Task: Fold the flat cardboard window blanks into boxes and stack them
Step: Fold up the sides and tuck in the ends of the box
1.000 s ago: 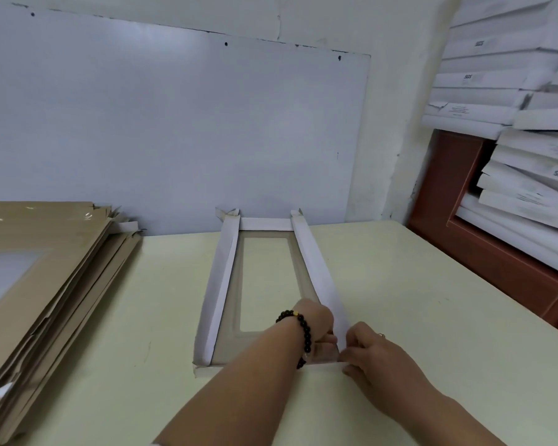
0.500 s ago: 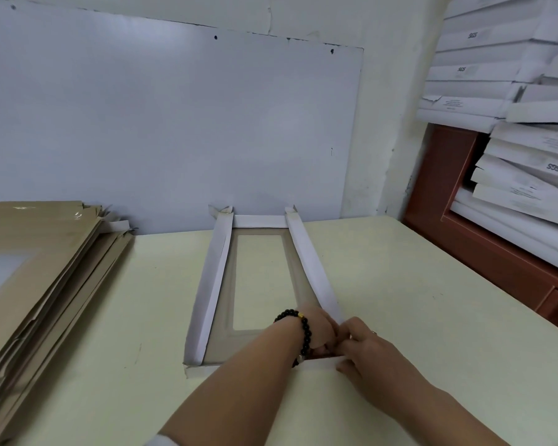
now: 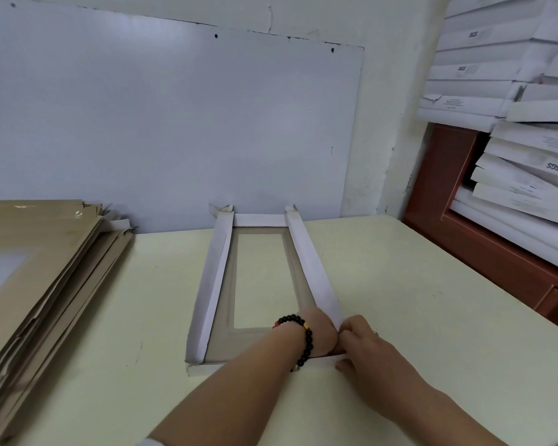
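A half-folded window box (image 3: 219, 284) lies lengthwise on the table, brown inside with a clear window and white side walls raised. Its near end flap still lies flat. My left hand (image 3: 319, 333), with a black bead bracelet at the wrist, sits inside the box at the near right corner and grips the end of the right wall. My right hand (image 3: 361, 346) meets it from outside and pinches the same corner. The fingertips of both hands are hidden where they meet.
A pile of flat brown window blanks (image 3: 36, 268) lies at the left on the pale table (image 3: 416, 300). Folded white boxes (image 3: 512, 101) are stacked on a red-brown shelf at the right. A white board (image 3: 158, 123) leans against the wall behind.
Both hands have closed in tighter on the box's near right corner. The camera has shifted slightly. The box has stayed in place.
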A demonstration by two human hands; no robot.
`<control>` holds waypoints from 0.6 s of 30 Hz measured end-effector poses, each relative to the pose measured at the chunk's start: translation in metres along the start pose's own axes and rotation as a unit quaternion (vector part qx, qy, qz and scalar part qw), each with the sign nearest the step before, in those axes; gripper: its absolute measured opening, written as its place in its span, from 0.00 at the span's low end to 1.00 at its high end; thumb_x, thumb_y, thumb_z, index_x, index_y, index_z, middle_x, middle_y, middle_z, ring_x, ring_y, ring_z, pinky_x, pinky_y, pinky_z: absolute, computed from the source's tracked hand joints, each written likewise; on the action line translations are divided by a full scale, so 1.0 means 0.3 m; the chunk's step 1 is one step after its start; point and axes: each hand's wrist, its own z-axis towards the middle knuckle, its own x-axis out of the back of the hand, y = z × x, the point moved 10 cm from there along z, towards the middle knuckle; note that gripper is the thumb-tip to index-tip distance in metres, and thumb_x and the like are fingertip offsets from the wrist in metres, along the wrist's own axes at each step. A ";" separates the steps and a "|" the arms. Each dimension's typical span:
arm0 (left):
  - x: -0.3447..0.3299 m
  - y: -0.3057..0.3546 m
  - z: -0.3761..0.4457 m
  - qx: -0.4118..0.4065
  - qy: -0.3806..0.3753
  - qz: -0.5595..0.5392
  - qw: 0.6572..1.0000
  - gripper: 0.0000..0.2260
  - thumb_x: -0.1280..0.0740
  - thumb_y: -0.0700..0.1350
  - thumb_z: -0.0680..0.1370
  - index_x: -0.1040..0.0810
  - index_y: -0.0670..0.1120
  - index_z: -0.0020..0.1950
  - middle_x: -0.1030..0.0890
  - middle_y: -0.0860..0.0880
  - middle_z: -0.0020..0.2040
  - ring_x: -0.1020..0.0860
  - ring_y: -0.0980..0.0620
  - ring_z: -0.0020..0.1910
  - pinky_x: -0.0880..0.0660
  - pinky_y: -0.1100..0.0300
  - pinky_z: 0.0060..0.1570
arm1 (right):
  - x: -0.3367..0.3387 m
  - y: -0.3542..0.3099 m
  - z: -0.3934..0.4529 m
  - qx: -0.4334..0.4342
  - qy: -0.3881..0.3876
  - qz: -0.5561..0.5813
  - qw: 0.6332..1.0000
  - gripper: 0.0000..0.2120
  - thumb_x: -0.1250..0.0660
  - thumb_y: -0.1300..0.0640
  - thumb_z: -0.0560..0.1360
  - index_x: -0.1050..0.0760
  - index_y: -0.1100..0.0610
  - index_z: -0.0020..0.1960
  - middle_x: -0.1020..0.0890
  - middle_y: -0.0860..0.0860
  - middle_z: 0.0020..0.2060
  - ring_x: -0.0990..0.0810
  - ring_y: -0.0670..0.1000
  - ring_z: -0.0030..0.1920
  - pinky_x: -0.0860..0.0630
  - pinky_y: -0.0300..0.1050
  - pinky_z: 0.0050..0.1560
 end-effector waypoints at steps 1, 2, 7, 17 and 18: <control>-0.005 0.008 -0.006 -0.016 -0.008 -0.010 1.000 0.15 0.42 0.45 0.81 0.22 0.39 0.61 0.21 0.42 0.60 0.27 0.48 0.50 0.30 0.65 0.40 | 0.011 0.012 -0.001 -0.003 0.008 0.029 1.000 0.05 0.37 0.56 0.74 0.31 0.49 0.49 0.36 0.40 0.55 0.28 0.44 0.41 0.28 0.40 0.41; -0.005 0.015 -0.017 -0.031 -0.006 -0.019 0.999 0.16 0.40 0.48 0.81 0.22 0.40 0.60 0.21 0.43 0.58 0.25 0.48 0.52 0.27 0.60 0.46 | 0.020 0.025 -0.001 -0.003 0.015 0.056 0.998 0.08 0.35 0.57 0.72 0.33 0.47 0.47 0.35 0.39 0.54 0.27 0.43 0.42 0.28 0.38 0.41; -0.036 0.060 -0.081 -0.068 0.010 0.084 0.994 0.18 0.42 0.58 0.78 0.23 0.43 0.45 0.23 0.46 0.42 0.26 0.49 0.38 0.30 0.58 0.35 | 0.031 0.059 0.003 0.018 0.030 0.087 0.996 0.06 0.33 0.59 0.74 0.28 0.50 0.46 0.34 0.37 0.57 0.26 0.38 0.43 0.28 0.32 0.44; -0.039 0.031 -0.204 -0.153 0.067 0.185 0.969 0.15 0.42 0.47 0.82 0.27 0.48 0.68 0.26 0.47 0.65 0.28 0.45 0.64 0.31 0.51 0.63 | 0.038 -0.043 0.041 0.120 -0.117 0.017 0.986 0.11 0.31 0.53 0.72 0.26 0.45 0.53 0.28 0.37 0.56 0.27 0.41 0.56 0.29 0.38 0.57; -0.037 0.015 -0.225 -0.164 0.064 0.186 0.967 0.15 0.41 0.47 0.82 0.26 0.48 0.68 0.26 0.47 0.65 0.29 0.45 0.64 0.32 0.52 0.64 | 0.042 -0.057 0.055 0.126 -0.119 -0.002 0.985 0.11 0.32 0.54 0.74 0.25 0.46 0.55 0.27 0.39 0.57 0.27 0.42 0.56 0.29 0.39 0.57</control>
